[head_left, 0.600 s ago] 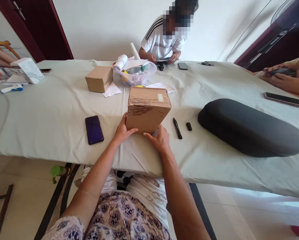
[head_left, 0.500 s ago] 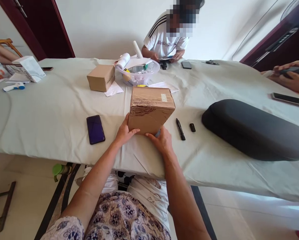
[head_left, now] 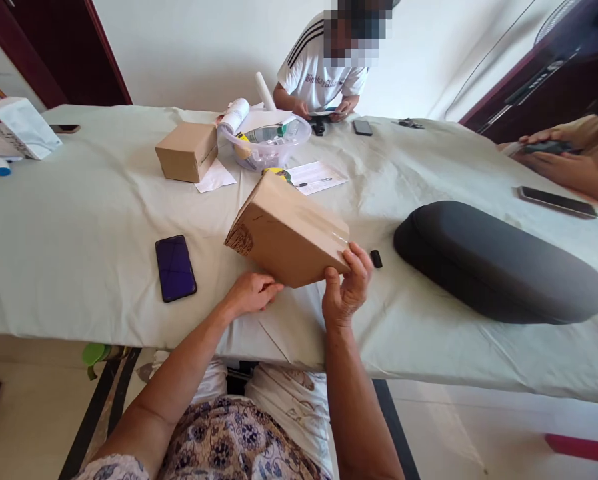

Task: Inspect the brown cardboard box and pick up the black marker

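A brown cardboard box (head_left: 289, 233) is held tilted above the cloth, with dark scuffs on its left end and a strip of clear tape on top. My right hand (head_left: 347, 283) grips its right end, thumb on the near face and fingers over the edge. My left hand (head_left: 251, 293) is just below the box's lower left edge, its fingers curled. What those fingers hold, if anything, is hidden, and I cannot tell whether they touch the box. A small black cap (head_left: 376, 259) lies right of my right hand.
A purple-screened phone (head_left: 176, 268) lies left; a large dark case (head_left: 499, 260) lies right. Behind are a smaller carton (head_left: 187, 152), a clear plastic basin (head_left: 299, 137), and a marked paper (head_left: 323, 177). A person (head_left: 323, 73) sits opposite; another person's hands (head_left: 553, 147) are far right.
The box has turned, its right end now toward me. My right hand has moved up onto that end, while my left hand has come off the left side. The black marker is now hidden.
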The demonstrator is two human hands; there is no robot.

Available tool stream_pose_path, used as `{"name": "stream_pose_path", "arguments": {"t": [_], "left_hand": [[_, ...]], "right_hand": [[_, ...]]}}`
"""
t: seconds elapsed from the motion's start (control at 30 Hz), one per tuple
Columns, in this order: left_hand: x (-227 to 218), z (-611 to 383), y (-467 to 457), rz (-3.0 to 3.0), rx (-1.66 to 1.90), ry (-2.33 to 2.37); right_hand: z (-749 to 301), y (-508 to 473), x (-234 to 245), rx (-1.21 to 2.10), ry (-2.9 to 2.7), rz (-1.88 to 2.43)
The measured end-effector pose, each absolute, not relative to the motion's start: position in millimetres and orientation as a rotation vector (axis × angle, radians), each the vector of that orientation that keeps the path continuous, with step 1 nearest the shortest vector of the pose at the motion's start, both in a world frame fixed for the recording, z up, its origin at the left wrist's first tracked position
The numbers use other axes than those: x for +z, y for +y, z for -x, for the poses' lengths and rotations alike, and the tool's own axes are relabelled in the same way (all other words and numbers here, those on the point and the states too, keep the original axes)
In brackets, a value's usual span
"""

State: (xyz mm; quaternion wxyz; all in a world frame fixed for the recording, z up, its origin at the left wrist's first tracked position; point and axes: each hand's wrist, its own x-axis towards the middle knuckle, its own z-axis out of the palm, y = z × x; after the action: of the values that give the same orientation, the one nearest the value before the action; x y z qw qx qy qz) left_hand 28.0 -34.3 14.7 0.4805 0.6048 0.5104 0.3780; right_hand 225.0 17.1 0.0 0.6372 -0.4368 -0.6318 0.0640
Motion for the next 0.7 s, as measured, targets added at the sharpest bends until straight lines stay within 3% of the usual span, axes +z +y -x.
{"name": "stream_pose_path", "arguments": {"t": [0.1, 0.27, 0.33, 0.53, 0.7], "left_hand": [[23.8, -23.2, -46.4, -1.522, 1.103, 1.118], [23.8, 0.2, -45.8, -1.7, 2.295, 1.536], [24.8, 10.7, -37.3, -1.62, 2.546, 1.739], [31.2, 10.6, -18.9, -1.616, 2.112, 1.787], [37.9, -16.2, -19.3, -1.646, 1.945, 1.966]], "right_hand": [[-220.7, 18.4, 1.0, 0.135, -1.553, 0.985], [-211.7, 24.7, 2.5, 0.208, -1.595, 0.9], [-210.5, 26.2, 0.1, 0.251, -1.586, 0.894], [-207.6, 23.9, -6.2, 0.355, -1.55, 0.859], [-197.8, 16.0, 7.9, 0.222, -1.491, 0.949]]}}
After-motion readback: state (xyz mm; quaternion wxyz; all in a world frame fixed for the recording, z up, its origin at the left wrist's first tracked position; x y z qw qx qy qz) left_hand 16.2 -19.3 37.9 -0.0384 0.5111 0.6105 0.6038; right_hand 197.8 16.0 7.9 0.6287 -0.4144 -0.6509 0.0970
